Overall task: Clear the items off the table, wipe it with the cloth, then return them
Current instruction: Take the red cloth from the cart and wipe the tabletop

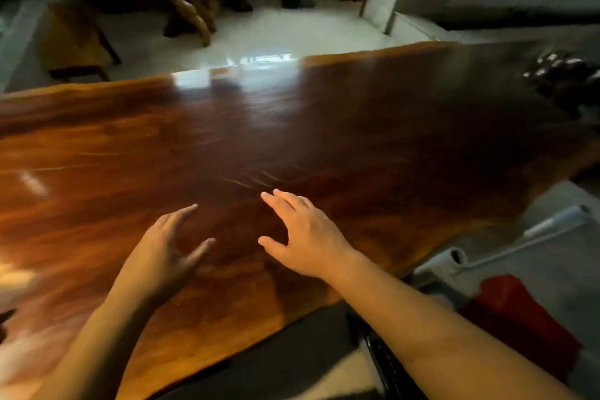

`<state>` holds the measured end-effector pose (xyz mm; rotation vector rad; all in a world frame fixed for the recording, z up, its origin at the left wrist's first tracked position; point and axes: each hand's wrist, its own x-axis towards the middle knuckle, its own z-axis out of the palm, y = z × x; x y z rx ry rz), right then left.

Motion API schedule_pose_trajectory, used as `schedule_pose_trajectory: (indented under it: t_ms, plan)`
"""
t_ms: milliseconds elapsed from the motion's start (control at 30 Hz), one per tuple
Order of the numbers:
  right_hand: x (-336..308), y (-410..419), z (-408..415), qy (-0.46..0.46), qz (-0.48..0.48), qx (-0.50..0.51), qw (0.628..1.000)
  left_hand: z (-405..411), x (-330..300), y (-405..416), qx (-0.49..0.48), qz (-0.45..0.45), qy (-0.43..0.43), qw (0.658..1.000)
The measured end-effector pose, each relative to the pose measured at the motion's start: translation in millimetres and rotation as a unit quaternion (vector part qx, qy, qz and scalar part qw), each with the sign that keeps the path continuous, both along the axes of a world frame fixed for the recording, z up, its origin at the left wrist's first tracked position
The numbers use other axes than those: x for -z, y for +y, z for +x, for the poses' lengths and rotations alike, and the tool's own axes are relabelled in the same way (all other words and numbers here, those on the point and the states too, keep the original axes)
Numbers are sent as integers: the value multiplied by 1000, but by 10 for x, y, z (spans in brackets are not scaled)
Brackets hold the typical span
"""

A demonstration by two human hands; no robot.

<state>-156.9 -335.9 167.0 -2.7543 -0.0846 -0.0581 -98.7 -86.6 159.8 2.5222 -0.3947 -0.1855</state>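
Both your hands are over the polished wooden table [324, 127], and neither has hold of anything. Your left hand [165, 247] has its fingers spread and loosely extended, thumb apart. Your right hand [302, 237] is the same, palm down, fingers reaching forward. Whether the palms touch the wood or float just above it, I cannot tell; the picture is smeared by motion.

The stretch of tabletop under and ahead of your hands carries no items, so you look to be between steps: the clearing seems largely done here, and the wiping has not visibly begun, since no cloth is in either hand. I cannot find a cloth anywhere in view.

The only thing still on the table is a dark, blurred object with pale patches [565, 75], far ahead of your right hand and well off to its right, near the far corner. It is too blurred to name. If it belongs to the clearing, your next move calls for a long reach or a step along the table's right side.

Off the table, just to the right of your right forearm, lie a white tube-like handle [552, 224] and something red [516, 312] low by the floor. Check there for the cloth.
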Motion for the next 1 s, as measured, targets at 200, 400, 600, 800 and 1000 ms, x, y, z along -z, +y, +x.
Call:
schedule_pose_trajectory:
  t_ms: [200,400,600,800,1000]
  plan:
    - [-209,-1231,-829,-39,15,92,995,-425,-212,-1407,82,-5,0,997]
    - [-269,-2297,-1821,-50,43,205,976,-907,-318,-2832,203,-26,3,979]
    - [-178,-2909,-2709,-44,57,310,948,-1401,-266,-3860,341,-42,0,939]
    - [102,-3100,-3331,-38,90,428,898,-1791,-51,-4527,456,-17,18,889]
    - [466,-3168,-3675,7,96,531,842,-2029,228,-4979,531,73,30,844]
